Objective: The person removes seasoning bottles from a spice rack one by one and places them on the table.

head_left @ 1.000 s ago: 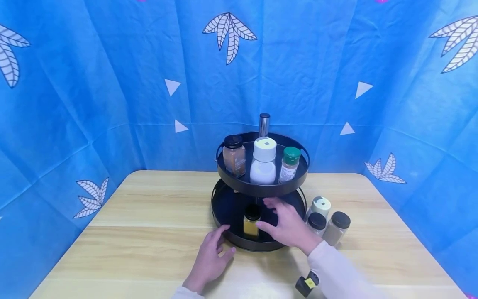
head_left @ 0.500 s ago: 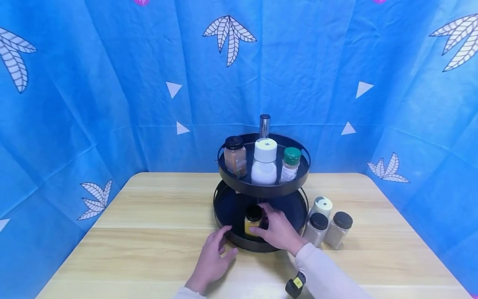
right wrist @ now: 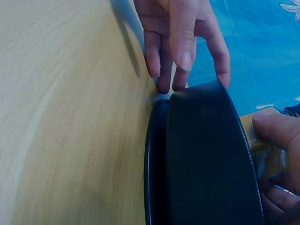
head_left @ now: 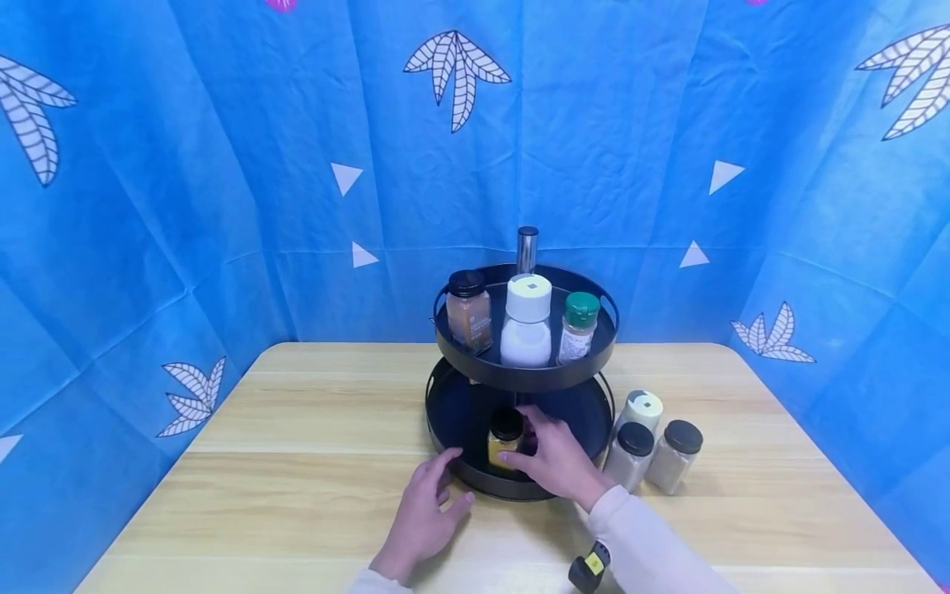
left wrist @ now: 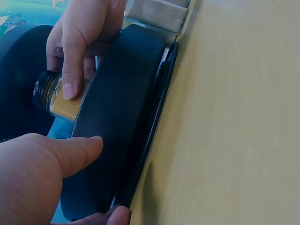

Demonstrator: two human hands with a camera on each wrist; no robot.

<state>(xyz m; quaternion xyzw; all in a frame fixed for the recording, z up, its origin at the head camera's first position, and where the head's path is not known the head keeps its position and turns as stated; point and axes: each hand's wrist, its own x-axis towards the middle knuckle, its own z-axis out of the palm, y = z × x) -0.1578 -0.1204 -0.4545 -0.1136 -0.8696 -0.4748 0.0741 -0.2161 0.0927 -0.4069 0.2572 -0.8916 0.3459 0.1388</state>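
In the head view, a small glass jar [head_left: 500,450] of yellow powder with a black lid stands at the front of the black lower tier [head_left: 454,421] of a two-tier round rack. My right hand [head_left: 562,464] pinches this jar between thumb and fingers, the fingers partly hidden behind it. At the front left of the same tier, my left hand [head_left: 421,518] touches the rim with its fingertips, fingers loosely extended. Seen from the left wrist, the right thumb [left wrist: 70,84] lies against the jar's side. The right wrist view has the left hand [right wrist: 183,35] at the tier's edge.
The upper tier [head_left: 529,380] bears a jar of brown spice [head_left: 469,320], a white bottle [head_left: 526,330] and a green-capped shaker [head_left: 577,330]. Right of the rack, two black-lidded jars [head_left: 671,458] and a white-capped bottle [head_left: 642,410] stand on the wooden table [head_left: 312,462]. A blue curtain [head_left: 594,124] surrounds it.
My right hand has come in from the right, and its fingers have closed around the yellow powder jar. The left hand stays at the tier's rim.
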